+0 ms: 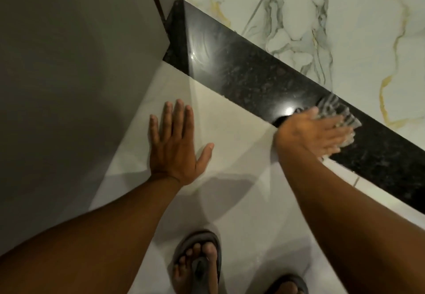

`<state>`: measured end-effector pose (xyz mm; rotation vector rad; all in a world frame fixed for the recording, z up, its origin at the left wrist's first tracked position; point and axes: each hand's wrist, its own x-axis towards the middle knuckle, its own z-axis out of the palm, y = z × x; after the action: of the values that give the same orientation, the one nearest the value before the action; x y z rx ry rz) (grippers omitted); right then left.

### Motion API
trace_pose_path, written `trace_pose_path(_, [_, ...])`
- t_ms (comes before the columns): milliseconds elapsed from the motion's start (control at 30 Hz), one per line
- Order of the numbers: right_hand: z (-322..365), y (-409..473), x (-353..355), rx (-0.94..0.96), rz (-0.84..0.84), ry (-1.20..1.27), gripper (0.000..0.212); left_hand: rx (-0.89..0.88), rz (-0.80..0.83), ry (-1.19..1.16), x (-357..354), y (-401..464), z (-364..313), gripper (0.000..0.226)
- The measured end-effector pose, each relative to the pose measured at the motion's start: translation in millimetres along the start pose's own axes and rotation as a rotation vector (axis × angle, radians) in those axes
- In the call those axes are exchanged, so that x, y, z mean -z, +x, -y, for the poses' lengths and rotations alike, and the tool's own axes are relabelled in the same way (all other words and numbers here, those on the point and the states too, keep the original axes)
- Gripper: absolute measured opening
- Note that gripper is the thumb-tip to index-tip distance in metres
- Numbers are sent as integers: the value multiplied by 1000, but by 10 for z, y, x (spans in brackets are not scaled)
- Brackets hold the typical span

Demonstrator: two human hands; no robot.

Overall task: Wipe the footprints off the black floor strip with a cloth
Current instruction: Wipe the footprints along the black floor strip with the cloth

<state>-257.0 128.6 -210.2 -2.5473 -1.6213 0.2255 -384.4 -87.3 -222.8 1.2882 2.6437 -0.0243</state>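
Observation:
A glossy black speckled floor strip (241, 73) runs diagonally from the upper middle to the right edge. My right hand (315, 132) lies flat on the strip and presses a pale checked cloth (340, 114) onto it; hand and cloth are motion-blurred, and most of the cloth is hidden under my fingers. My left hand (177, 144) rests palm-down with fingers spread on the pale tile in front of the strip and holds nothing. Faint curved smears show on the strip's upper left part.
A grey wall or door panel (69, 75) stands at the left, touching the strip's end. White marble tiles with gold and grey veins (345, 29) lie beyond the strip. My feet in dark sandals (197, 261) stand on the pale tile at the bottom.

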Motion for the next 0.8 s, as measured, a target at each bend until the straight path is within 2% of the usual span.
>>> trace_pose_path(33, [251, -133, -62, 6, 25, -1, 72, -1, 2, -11, 1, -1, -1, 102])
trace_pose_path(67, [475, -260, -134, 89, 53, -6, 73, 2, 9, -21, 10, -1, -3, 103])
trace_pose_path(167, [999, -602, -307, 460, 92, -3, 74, 4, 11, -21, 36, 19, -15, 106])
trace_pose_path(300, [1435, -785, -363, 1117, 254, -55, 70, -12, -28, -35, -9, 7, -9, 102])
trace_pose_path(400, [1300, -533, -273, 1651, 371, -120, 68, -13, -35, -53, -4, -5, 4, 101])
trace_pose_path(467, [972, -218, -169, 1858, 413, -176, 67, -13, -26, -29, 31, 2, -30, 101])
trace_pose_path(500, [825, -92, -117, 1861, 431, -186, 67, -15, -22, -34, 39, 6, -34, 100])
trace_pose_path(567, [725, -32, -73, 1725, 434, -160, 66, -16, -32, -51, 22, -12, -16, 99])
trace_pose_path(667, [1134, -321, -136, 1478, 370, -107, 67, -18, -29, -54, -2, 1, -16, 100])
trace_pose_path(733, [1593, -509, -213, 1467, 382, -116, 68, -24, -27, -58, -26, 0, 6, 101])
trace_pose_path(800, [1944, -540, -251, 1558, 432, -143, 68, -32, -27, -54, -36, 7, 9, 103])
